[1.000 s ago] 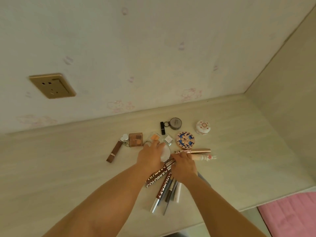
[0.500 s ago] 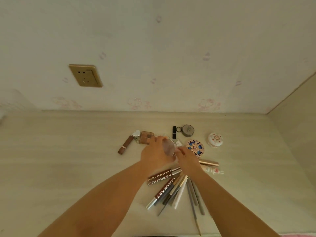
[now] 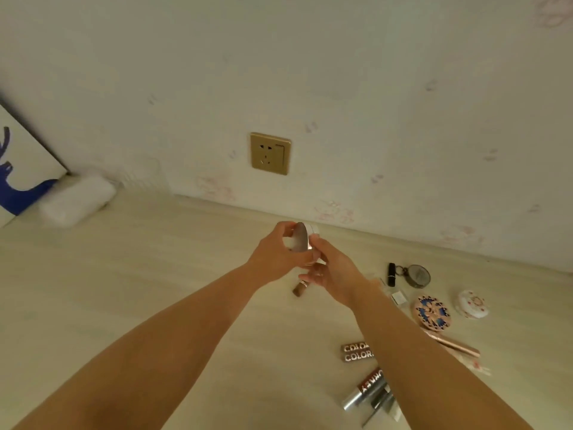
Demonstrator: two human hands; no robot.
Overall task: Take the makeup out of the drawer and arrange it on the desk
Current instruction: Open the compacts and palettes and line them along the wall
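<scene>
Both hands hold a round white compact (image 3: 302, 240) with its mirrored lid tilted open, lifted above the pale wooden desk (image 3: 155, 290). My left hand (image 3: 276, 256) grips it from the left, and my right hand (image 3: 333, 271) pinches its right edge. Under the hands lies a brown lipstick (image 3: 299, 288). To the right sit a black lipstick (image 3: 392, 274), a dark round compact (image 3: 418, 276), a blue patterned compact (image 3: 432, 312) and a white round case (image 3: 472, 304). Brown tubes marked COLORKEY (image 3: 356, 352), silver tubes (image 3: 369, 395) and a rose-gold tube (image 3: 455, 347) lie partly behind my right forearm.
A gold wall socket (image 3: 270, 153) sits on the wall behind the desk. At the far left, a white picture with a blue deer (image 3: 18, 178) leans on the wall, next to a white roll (image 3: 77, 200).
Both hands have lifted the white compact off the desk and carried it left, away from the makeup cluster. Its lid now stands open. The view has swung left.
</scene>
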